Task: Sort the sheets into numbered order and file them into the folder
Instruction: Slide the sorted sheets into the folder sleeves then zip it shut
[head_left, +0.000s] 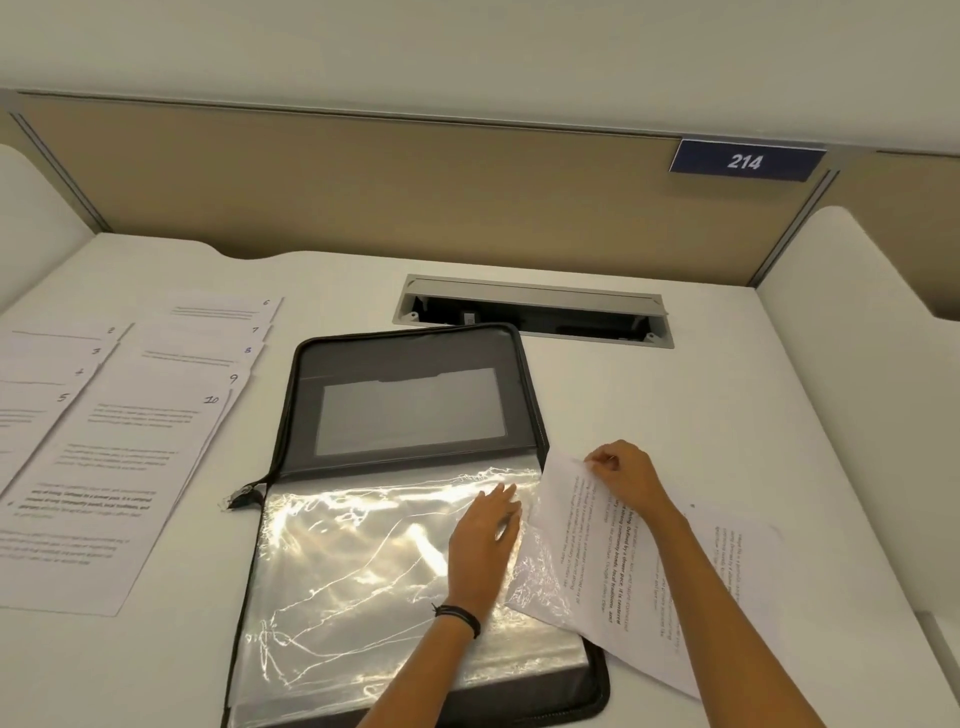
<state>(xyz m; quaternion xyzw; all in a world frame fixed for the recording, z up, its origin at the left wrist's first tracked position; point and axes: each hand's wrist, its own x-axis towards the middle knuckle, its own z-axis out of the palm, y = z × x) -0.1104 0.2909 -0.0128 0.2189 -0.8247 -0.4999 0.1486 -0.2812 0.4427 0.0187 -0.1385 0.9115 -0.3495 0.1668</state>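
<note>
Left hand (485, 540): laid flat on plastic sleeve (363, 561) in folder (415, 405).
Right hand (623, 475): sheet (582, 561) pinched (top edge).
Tip: sleeve mouth is best held open.

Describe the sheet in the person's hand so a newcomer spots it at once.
Find the open black folder mid-desk. At its right edge the right hand pinches one printed sheet by its top corner. It alone is lifted and tilted; the numbered sheets lie flat at far left.
</note>
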